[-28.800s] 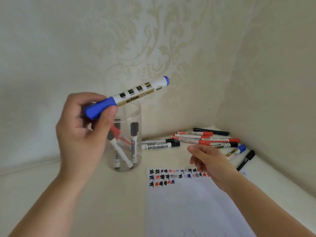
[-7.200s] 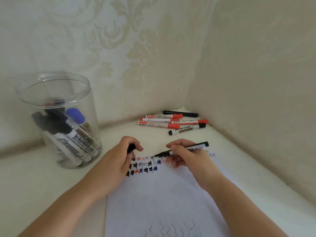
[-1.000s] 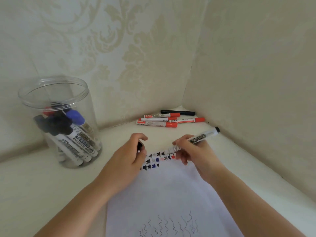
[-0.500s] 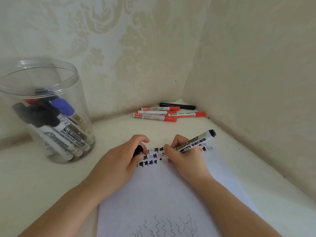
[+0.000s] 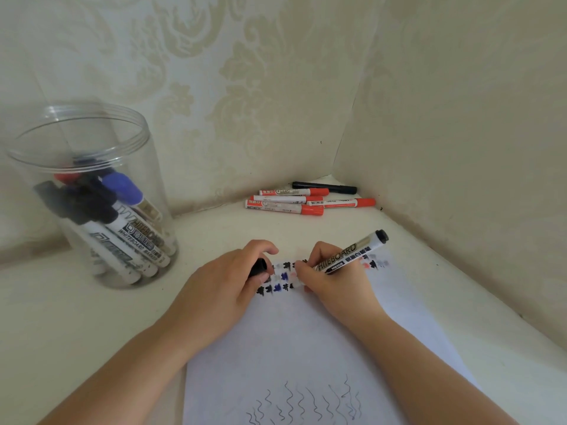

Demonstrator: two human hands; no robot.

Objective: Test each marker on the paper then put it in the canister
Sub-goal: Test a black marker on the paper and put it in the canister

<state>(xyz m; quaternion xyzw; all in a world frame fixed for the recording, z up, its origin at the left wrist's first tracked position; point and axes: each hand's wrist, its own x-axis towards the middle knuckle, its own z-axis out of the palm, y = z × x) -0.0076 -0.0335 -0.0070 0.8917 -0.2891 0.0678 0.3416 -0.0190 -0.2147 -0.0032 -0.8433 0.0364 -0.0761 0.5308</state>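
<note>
Right hand [image 5: 331,283] grip pinching a black whiteboard marker [image 5: 352,254], tip down on the paper [image 5: 306,342] among small ink marks. Left hand [image 5: 227,286] grip curled round the black cap [image 5: 258,266]. Clear canister [image 5: 92,191] of markers well left on the surface [image 5: 92,317].

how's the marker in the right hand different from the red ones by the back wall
The black whiteboard marker is uncapped and tilted in the right hand, tip down at the paper; the red markers lie capped and flat. Its end plug is black; their caps are red. Both have white printed barrels.
</note>
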